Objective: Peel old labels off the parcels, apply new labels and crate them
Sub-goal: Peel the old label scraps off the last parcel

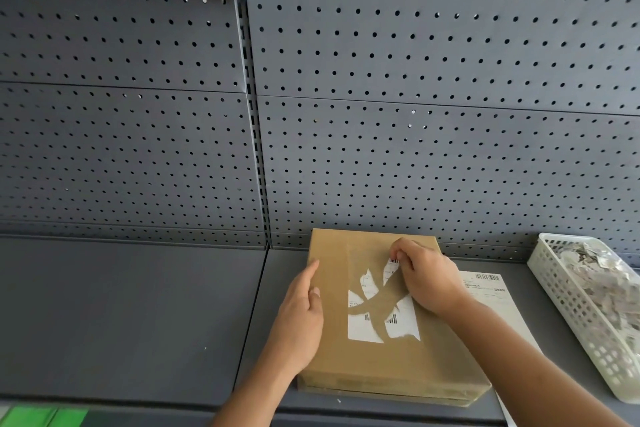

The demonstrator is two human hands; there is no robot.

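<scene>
A flat brown cardboard parcel (381, 354) lies on the grey shelf (138, 315). Its old white label (367, 329) is torn into ragged scraps, with bare cardboard streaks between them. My left hand (301, 319) rests flat on the parcel's left edge, fingers straight. My right hand (426, 277) pinches the upper scrap of the label near its barcode. A sheet of new white labels (491, 291) lies under the parcel's right side, partly hidden.
A white perforated plastic basket (568, 309) full of torn label scraps stands at the right edge of the shelf. A grey pegboard wall (415, 115) rises right behind the parcel. Something green (45, 416) shows at the bottom left.
</scene>
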